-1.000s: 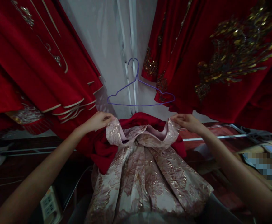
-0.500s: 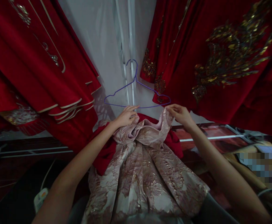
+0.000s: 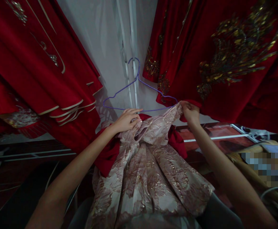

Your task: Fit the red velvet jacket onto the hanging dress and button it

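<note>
A pink and gold brocade dress (image 3: pixel 148 171) hangs down in front of me over a red garment (image 3: pixel 107 156). My left hand (image 3: pixel 126 121) grips the dress's top edge near the middle, fingers closed on the cloth. My right hand (image 3: pixel 190 113) pinches the dress's right shoulder and holds it up at the right tip of a purple wire hanger (image 3: pixel 139 92). The hanger hangs by its hook on a white vertical rail (image 3: pixel 133 38) against the wall.
Red velvet robes with gold embroidery hang at the left (image 3: pixel 34 70) and at the right (image 3: pixel 225 60). A low dark red surface with metal bars (image 3: pixel 215 138) lies behind the dress. A blurred patch sits at the right edge.
Both hands have lifted the dress towards the hanger. My left hand has moved from the left shoulder to the middle, and my right hand has raised the right shoulder to the hanger's right tip.
</note>
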The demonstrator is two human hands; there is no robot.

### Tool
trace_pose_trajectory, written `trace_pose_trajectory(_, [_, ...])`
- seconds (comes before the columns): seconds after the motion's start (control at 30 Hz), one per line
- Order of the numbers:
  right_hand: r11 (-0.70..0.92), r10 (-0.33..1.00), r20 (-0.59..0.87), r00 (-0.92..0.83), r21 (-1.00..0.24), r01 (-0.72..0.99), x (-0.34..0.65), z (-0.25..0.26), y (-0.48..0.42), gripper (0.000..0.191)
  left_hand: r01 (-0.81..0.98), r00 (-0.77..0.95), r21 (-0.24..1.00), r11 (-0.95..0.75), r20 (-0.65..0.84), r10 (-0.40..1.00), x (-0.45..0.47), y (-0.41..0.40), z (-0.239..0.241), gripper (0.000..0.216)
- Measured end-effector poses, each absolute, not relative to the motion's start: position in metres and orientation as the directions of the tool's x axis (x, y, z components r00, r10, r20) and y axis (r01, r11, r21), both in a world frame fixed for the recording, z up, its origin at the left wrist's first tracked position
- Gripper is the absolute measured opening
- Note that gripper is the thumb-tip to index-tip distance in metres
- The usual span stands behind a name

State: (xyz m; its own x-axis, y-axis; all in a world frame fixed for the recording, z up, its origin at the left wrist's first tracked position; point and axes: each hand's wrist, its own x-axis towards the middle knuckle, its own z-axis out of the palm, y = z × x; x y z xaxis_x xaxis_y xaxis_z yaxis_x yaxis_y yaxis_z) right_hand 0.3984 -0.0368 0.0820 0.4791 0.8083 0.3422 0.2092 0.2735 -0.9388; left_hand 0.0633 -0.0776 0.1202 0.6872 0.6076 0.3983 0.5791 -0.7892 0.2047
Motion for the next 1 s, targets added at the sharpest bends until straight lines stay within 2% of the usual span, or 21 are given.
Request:
trace_pose_trajectory(0.1, [0.262, 0.819, 0.325, 0.473, -0.945, 0.196, 0.391, 0.087, -0.031, 0.027, 0.579, 0.686, 0.221, -0.785, 0.388, 0.615, 0.064, -0.078, 0.122, 0.023])
trace_pose_trajectory(0.17, [0.272, 0.815, 0.369, 0.447, -0.925, 0.266, 0.383, 0.096, -0.029, 0.028, 0.575, 0.687, 0.229, -0.786, 0.387, 0.615, 0.065, -0.079, 0.123, 0.023])
trace_pose_trajectory(0.33, [0.463, 0.728, 0.646, 0.231, -0.710, 0.530, 0.346, 0.131, -0.027, 0.026, 0.552, 0.672, 0.273, -0.788, 0.414, 0.614, 0.073, -0.079, 0.120, 0.021])
trace_pose_trajectory(0.47, [0.503, 0.680, 0.720, 0.140, -0.597, 0.625, 0.325, 0.144, -0.024, 0.023, 0.513, 0.647, 0.334, -0.791, 0.455, 0.612, 0.071, -0.075, 0.121, 0.020])
trace_pose_trajectory(0.57, [0.497, 0.683, 0.715, 0.147, -0.603, 0.624, 0.325, 0.143, -0.023, 0.025, 0.569, 0.449, 0.409, -0.713, 0.572, 0.686, 0.051, -0.068, 0.123, 0.024])
trace_pose_trajectory(0.67, [0.498, 0.696, 0.702, 0.150, -0.623, 0.603, 0.331, 0.143, -0.023, 0.027, 0.750, 0.023, 0.477, -0.459, 0.674, 0.738, 0.012, -0.064, 0.118, 0.029])
trace_pose_trajectory(0.73, [0.506, 0.701, 0.698, 0.142, -0.628, 0.592, 0.334, 0.143, -0.023, 0.028, 0.797, -0.245, 0.545, -0.260, 0.685, 0.686, -0.019, -0.064, 0.108, 0.032])
trace_pose_trajectory(0.77, [0.510, 0.703, 0.698, 0.137, -0.629, 0.587, 0.334, 0.144, -0.022, 0.028, 0.791, -0.326, 0.579, -0.197, 0.673, 0.664, -0.033, -0.064, 0.102, 0.034])
trace_pose_trajectory(0.83, [0.521, 0.701, 0.701, 0.130, -0.629, 0.578, 0.335, 0.143, -0.020, 0.028, 0.766, -0.398, 0.633, -0.115, 0.606, 0.689, -0.057, -0.064, 0.089, 0.037])
trace_pose_trajectory(0.93, [0.546, 0.691, 0.711, 0.127, -0.629, 0.554, 0.334, 0.140, -0.015, 0.029, 0.733, -0.387, 0.676, -0.078, 0.509, 0.769, -0.076, -0.061, 0.074, 0.038])
trace_pose_trajectory(1.0, [0.564, 0.678, 0.724, 0.128, -0.623, 0.542, 0.335, 0.138, -0.012, 0.030, 0.718, -0.405, 0.688, -0.105, 0.536, 0.740, -0.078, -0.057, 0.069, 0.038])
